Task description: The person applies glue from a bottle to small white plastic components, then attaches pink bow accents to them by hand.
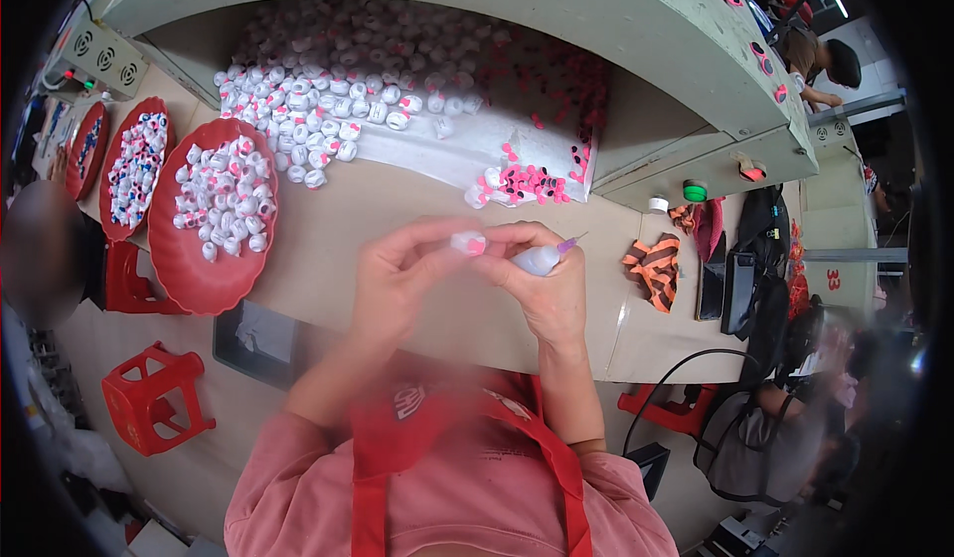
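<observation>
Over the middle of the table, my left hand (399, 269) pinches a small white rounded piece with a pink patch (468, 244) between thumb and fingertips. Meeting it from the other side are the thumb and forefinger of my right hand (556, 297). That hand also grips a small translucent squeeze bottle (537, 261) with a purple needle tip, which points up and to the right. A blurred patch partly covers my left forearm. Beyond my hands lies a small heap of pink and black pieces (535, 183) on a white sheet (417, 150).
Many similar white pieces (318, 110) crowd the shelf space. To the left, a red scalloped tray (204, 284) holds more, beside another red tray (117, 224). A striped cloth (653, 271), a black case (737, 294) and a green-capped item (695, 191) sit at right. Red stools (154, 398) stand below.
</observation>
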{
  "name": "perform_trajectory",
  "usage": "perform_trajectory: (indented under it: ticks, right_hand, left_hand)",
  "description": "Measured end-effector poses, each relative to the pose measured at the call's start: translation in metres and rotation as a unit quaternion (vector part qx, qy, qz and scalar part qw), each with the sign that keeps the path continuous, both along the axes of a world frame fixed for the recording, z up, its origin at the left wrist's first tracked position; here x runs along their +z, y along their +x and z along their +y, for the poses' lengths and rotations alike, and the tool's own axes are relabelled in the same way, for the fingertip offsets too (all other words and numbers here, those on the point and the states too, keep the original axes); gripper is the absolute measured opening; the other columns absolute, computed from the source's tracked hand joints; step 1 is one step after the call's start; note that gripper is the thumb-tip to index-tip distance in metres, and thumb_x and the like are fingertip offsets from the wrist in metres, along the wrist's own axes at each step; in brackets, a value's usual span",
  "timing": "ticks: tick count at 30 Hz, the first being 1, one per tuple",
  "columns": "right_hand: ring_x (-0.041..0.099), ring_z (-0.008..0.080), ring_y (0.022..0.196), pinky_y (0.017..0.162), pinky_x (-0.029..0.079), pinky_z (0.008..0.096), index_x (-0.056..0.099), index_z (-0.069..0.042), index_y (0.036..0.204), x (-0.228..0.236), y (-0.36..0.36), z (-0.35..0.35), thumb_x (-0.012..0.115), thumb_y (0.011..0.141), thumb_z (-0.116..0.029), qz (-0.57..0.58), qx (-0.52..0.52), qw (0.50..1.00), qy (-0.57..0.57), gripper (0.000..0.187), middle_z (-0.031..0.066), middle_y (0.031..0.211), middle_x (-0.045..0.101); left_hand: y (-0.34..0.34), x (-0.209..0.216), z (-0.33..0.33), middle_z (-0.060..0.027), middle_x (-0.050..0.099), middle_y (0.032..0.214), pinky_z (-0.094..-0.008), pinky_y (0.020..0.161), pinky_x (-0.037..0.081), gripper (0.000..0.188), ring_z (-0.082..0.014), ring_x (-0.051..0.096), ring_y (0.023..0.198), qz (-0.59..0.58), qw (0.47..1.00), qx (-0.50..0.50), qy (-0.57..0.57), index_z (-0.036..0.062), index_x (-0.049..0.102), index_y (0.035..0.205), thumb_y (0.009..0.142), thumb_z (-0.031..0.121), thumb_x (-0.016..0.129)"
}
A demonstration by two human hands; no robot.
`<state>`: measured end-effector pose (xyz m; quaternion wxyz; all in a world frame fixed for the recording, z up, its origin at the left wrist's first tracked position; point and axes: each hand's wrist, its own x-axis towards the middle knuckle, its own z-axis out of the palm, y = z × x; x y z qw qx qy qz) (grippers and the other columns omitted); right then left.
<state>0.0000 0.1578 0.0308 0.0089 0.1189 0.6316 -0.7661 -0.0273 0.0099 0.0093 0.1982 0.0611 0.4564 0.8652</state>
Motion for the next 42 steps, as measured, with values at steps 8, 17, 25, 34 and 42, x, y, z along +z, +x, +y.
perform_trajectory:
  ticks: [8,17,25,34,42]
  right_hand:
    - [0.052,0.0033,0.067,0.058,0.043,0.0173,0.063,-0.001,0.088,0.002,0.001,-0.005,0.067,0.071,0.0,0.007,0.001,0.994,0.106,0.017,0.0,0.074,0.059]
    - [0.054,0.0036,0.066,0.059,0.044,0.0169,0.063,-0.001,0.087,-0.007,-0.005,-0.034,0.068,0.073,-0.004,0.006,0.016,0.996,0.084,0.015,0.0003,0.074,0.06]
    - [0.053,0.0046,0.067,0.061,0.044,0.0185,0.063,-0.001,0.09,-0.026,-0.029,-0.081,0.066,0.076,-0.007,-0.044,0.116,0.992,0.037,0.015,0.0003,0.074,0.06]
    - [0.055,0.0073,0.068,0.062,0.045,0.0221,0.061,0.0,0.095,-0.025,-0.012,-0.055,0.065,0.078,-0.012,-0.042,0.073,0.994,0.068,0.021,0.0045,0.079,0.062]
    - [0.054,0.0066,0.061,0.056,0.045,0.0199,0.061,0.002,0.091,-0.028,0.008,-0.025,0.062,0.078,-0.006,-0.059,0.02,0.993,0.096,0.015,0.0017,0.071,0.058]
  left_hand:
    - [0.002,-0.006,-0.002,-0.0156,0.058,0.103,-0.0291,0.081,0.046,0.027,-0.0196,0.057,0.092,0.029,0.999,0.036,-0.021,-0.003,0.058,0.104,0.078,-0.008,0.056]
    - [0.002,-0.01,-0.03,-0.0153,0.059,0.102,-0.0284,0.081,0.046,0.026,-0.0195,0.058,0.091,-0.009,0.997,0.062,-0.052,-0.0019,0.061,0.101,0.076,-0.008,0.057]
    - [0.0,-0.021,-0.08,-0.0083,0.061,0.091,-0.0247,0.074,0.046,0.023,-0.014,0.058,0.084,-0.011,0.972,0.203,-0.122,-0.0044,0.062,0.098,0.075,-0.006,0.06]
    - [-0.108,-0.01,-0.097,-0.0184,0.048,0.115,-0.0374,0.09,0.037,0.032,-0.0333,0.044,0.107,0.37,0.599,0.416,-0.576,0.0068,0.058,0.109,0.078,0.006,0.059]
    - [-0.149,-0.052,-0.028,-0.0189,0.045,0.11,-0.0447,0.083,0.035,0.027,-0.0334,0.041,0.105,0.282,0.519,0.365,-0.72,0.0088,0.057,0.101,0.077,0.022,0.06]
